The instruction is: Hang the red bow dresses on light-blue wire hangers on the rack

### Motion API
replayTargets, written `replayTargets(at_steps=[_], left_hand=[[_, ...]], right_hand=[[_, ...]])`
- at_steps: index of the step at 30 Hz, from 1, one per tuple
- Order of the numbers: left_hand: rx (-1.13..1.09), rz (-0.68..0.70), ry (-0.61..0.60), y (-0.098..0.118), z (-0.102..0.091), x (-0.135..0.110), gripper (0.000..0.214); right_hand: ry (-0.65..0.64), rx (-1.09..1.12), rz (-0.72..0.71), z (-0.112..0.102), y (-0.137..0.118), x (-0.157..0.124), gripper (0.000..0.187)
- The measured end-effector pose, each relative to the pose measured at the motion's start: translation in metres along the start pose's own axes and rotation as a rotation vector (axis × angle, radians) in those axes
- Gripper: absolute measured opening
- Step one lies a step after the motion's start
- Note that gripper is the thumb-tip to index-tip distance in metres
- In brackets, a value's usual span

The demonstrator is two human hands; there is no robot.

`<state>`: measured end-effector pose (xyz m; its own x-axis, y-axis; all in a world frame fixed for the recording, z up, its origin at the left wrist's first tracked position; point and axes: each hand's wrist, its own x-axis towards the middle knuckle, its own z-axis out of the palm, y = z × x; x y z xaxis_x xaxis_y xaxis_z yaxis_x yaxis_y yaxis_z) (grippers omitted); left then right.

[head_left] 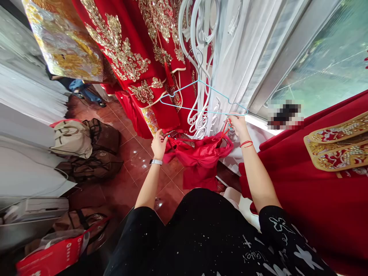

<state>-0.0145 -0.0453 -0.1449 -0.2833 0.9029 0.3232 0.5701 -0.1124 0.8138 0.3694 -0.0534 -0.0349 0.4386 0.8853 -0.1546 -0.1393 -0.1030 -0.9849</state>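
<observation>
A red garment with thin straps (199, 155) hangs between my two hands, its lower part falling in front of me. My left hand (160, 145), with a white band on the wrist, is closed on the garment's left upper edge. With fingers pinched, my right hand (238, 125) holds a red strap just under the right end of a light blue hanger (201, 111). The hanger is up by its hook in front of a white scrollwork stand (196, 103). The garment's straps are below the hanger's bar. What exactly lies between my left fingertips is partly hidden.
Red gowns with gold embroidery (123, 50) hang ahead. Brown bags (105, 138) and a cream bag (73, 138) lie on the red tiled floor (138, 161) at left. A red garment with gold trim (339, 142) is close on the right, by a window (322, 57).
</observation>
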Motion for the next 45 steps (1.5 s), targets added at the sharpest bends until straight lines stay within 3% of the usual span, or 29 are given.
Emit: replayTargets(at_steps=[3,6,11,16,18,21,23,27,31,34,37,40,45], left_hand=[[-0.030,-0.011,0.006,0.002,-0.001,-0.006,0.006],[-0.196,-0.119,0.007,0.006,0.011,-0.011,0.032],[-0.686,-0.357,0.007,0.017,0.028,-0.013,0.023],[-0.906,-0.624,-0.286,0.022,0.020,-0.013,0.008],[-0.868,-0.588,-0.350,0.021,0.014,-0.014,0.015],[-0.741,-0.388,-0.378,0.020,0.006,-0.015,0.037],[-0.650,-0.244,-0.357,0.023,0.003,-0.017,0.043],[-0.467,-0.048,-0.254,0.034,0.000,-0.024,0.028],[-0.354,-0.013,-0.171,0.044,-0.007,-0.029,0.011],[-0.363,0.022,-0.101,0.046,-0.017,-0.023,0.030],[-0.449,0.017,-0.079,0.045,-0.028,-0.013,0.043],[-0.540,-0.003,-0.131,0.045,-0.036,-0.003,0.054],[-0.625,0.047,-0.123,0.048,-0.031,0.014,0.097]], right_hand=[[-0.003,0.051,0.023,0.002,0.000,0.000,0.010],[0.001,0.097,0.049,0.002,-0.002,-0.002,0.011],[-0.007,0.169,0.057,-0.008,-0.002,-0.003,0.022],[-0.103,0.307,0.004,-0.029,0.017,-0.001,0.034],[-0.133,0.387,-0.032,-0.032,0.030,-0.003,0.042],[-0.191,0.426,-0.026,-0.023,0.048,-0.010,0.056],[-0.268,0.407,0.019,-0.008,0.053,-0.018,0.065],[-0.335,0.442,0.025,0.035,0.048,-0.031,0.075],[-0.282,0.513,0.002,0.075,0.035,-0.032,0.060],[-0.191,0.552,0.018,0.092,0.030,-0.027,0.042],[-0.098,0.578,-0.020,0.096,0.029,-0.020,0.033],[-0.019,0.577,-0.056,0.089,0.026,-0.014,0.029],[-0.028,0.493,-0.162,0.072,0.020,-0.011,0.020]])
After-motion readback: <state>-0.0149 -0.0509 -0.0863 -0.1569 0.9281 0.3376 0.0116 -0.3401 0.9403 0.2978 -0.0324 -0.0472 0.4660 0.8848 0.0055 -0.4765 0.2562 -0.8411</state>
